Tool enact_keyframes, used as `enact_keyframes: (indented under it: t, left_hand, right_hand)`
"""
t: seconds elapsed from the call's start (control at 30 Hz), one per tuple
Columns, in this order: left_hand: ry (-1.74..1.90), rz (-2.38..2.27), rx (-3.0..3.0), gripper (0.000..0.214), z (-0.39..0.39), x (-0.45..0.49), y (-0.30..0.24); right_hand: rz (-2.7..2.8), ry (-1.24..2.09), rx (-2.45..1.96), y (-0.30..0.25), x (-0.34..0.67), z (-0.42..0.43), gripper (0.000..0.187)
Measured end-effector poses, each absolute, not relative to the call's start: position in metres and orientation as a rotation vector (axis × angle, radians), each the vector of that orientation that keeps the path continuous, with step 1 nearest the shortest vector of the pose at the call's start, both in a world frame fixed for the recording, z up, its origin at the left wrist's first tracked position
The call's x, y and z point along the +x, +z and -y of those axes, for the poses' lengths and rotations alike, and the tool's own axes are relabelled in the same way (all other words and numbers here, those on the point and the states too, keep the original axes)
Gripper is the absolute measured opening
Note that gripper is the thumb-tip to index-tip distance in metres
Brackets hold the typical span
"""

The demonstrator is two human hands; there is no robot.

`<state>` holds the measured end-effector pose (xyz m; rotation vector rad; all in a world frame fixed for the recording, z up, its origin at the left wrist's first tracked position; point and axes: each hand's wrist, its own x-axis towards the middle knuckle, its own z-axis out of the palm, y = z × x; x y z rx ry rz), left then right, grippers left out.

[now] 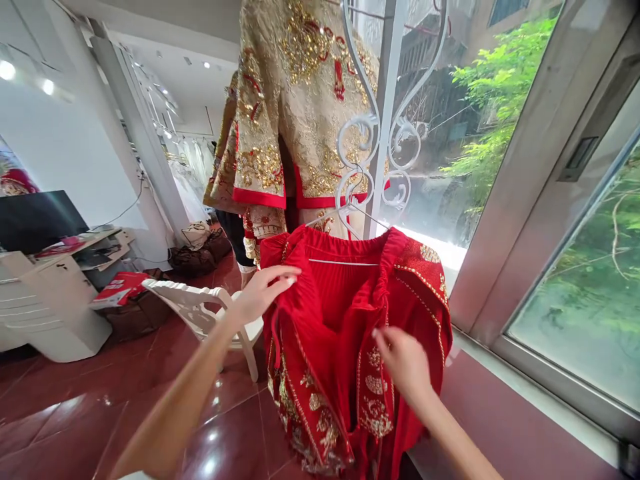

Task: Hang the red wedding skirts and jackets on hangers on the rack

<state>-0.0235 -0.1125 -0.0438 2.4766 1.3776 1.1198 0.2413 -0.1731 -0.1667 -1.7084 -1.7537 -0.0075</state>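
Observation:
A red gathered skirt (325, 320) with gold embroidery and beaded edging hangs by its waistband from a thin hanger (345, 263). Its front parts into panels, and folds bunch near the middle. My left hand (265, 290) is at the upper left of the skirt, fingers stretched out against the cloth near the waistband. Lower down on the right, my right hand (404, 360) is in front of an embroidered panel (375, 387). Its fingers are curled in and slightly blurred; whether cloth is between them is hidden.
Behind the skirt hangs a cream-and-gold jacket (315, 127) with red trim. A white scrolled metal stand (385, 120) rises beside the window (500, 133). At left are a white chair (200, 307), a desk (55, 300) and bags (200, 250) on the shiny red floor.

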Motion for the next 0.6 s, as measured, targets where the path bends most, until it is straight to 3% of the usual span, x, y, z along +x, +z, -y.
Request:
enact_keyframes:
  t: [0.03, 0.1, 0.17, 0.23, 0.33, 0.5, 0.6]
  left_hand:
    - [1.33, -1.497, 2.4, 0.041, 0.108, -0.012, -0.047]
    - [1.767, -1.887, 2.195, 0.064, 0.097, 0.019, -0.057]
    - [1.874, -2.15, 2.054, 0.086, 0.085, 0.046, -0.067]
    - [1.8, -2.265, 2.037, 0.09, 0.077, 0.057, -0.072]
    - [1.619, -2.405, 2.088, 0.085, 0.074, 0.045, -0.072]
    - [1.327, -2.417, 2.31, 0.067, 0.076, 0.002, -0.05]
    - [1.276, -2.215, 2.389, 0.055, 0.067, -0.027, -0.021]
  right_hand:
    - [1.553, -0.195, -1.553, -0.144, 0.239, 0.167, 0.025]
    - [1.261, -0.439, -1.37, -0.103, 0.232, 0.146, 0.054]
    - [1.167, -0.455, -1.414, -0.079, 0.225, 0.117, 0.083]
    - [1.124, -0.371, -1.566, -0.074, 0.227, 0.089, 0.093]
    - [1.057, -0.32, -1.758, -0.081, 0.247, 0.069, 0.088]
    - [1.117, -0.27, -1.703, -0.073, 0.308, 0.074, 0.052]
    - [1.282, -0.01, -1.562, -0.057, 0.351, 0.068, 0.036]
